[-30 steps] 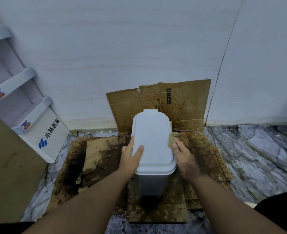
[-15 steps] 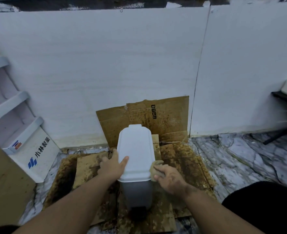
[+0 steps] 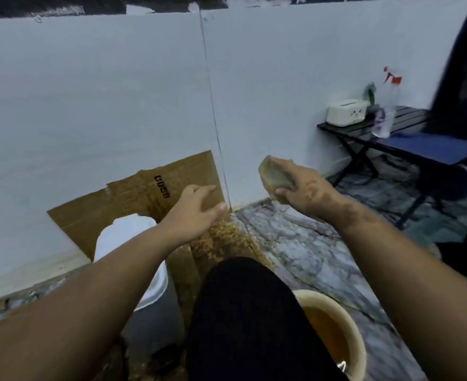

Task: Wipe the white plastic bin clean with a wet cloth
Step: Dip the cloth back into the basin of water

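Note:
The white plastic bin [image 3: 125, 237] stands on stained cardboard at the lower left, its lid partly hidden behind my left forearm. My left hand [image 3: 192, 213] hovers to the right of the bin, fingers apart, holding nothing and off the lid. My right hand [image 3: 298, 185] is raised over the marble floor, well right of the bin, and grips a wadded tan wet cloth [image 3: 272, 176].
A cream basin [image 3: 334, 317] of brownish water sits on the floor at the lower right beside my dark-clad knee [image 3: 243, 312]. Brown cardboard [image 3: 149, 193] leans on the white wall. A dark folding table [image 3: 386, 130] at the right carries a tissue box and a spray bottle.
Both hands have left the bin. My right hand lifted the cloth up and to the right; my left hand came off the lid. The view swung right, bringing the basin and table into sight.

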Motion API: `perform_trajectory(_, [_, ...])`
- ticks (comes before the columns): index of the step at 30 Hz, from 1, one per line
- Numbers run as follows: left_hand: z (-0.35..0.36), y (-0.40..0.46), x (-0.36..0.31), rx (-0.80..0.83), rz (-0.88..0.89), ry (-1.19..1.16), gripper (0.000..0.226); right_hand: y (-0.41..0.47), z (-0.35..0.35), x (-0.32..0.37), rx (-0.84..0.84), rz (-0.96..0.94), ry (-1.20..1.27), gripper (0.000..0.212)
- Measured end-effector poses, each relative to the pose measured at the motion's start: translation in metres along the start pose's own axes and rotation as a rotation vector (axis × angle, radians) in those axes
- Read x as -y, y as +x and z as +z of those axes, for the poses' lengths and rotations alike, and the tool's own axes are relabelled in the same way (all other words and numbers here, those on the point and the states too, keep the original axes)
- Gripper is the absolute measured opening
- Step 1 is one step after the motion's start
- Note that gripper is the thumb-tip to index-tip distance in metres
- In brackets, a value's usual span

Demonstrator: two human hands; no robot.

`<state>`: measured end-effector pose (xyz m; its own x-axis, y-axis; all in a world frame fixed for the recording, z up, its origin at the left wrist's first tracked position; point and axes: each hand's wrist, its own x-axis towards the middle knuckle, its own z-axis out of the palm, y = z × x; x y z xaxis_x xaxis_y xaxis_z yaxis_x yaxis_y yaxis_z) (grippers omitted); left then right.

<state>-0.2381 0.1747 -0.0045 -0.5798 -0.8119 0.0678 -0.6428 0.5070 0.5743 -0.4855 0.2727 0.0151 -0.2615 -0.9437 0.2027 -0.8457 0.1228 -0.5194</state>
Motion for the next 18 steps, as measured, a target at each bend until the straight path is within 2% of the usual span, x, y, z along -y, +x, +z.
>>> perform_trajectory(7, [0.117,0.023,-0.064,0.378,0.229,0.194,0.065,-0.067,0.021,-0.135,0.09,0.276,-0.049,0.077])
perform_trajectory(14, [0.239,0.014,-0.081,0.756,0.268,0.229,0.067,-0.141,0.101,-0.237,0.184,0.588,-0.008,0.072])
perform_trajectory(18, [0.282,0.003,-0.07,0.873,0.265,0.22,0.065,-0.182,0.152,-0.273,0.177,0.697,-0.001,0.063])
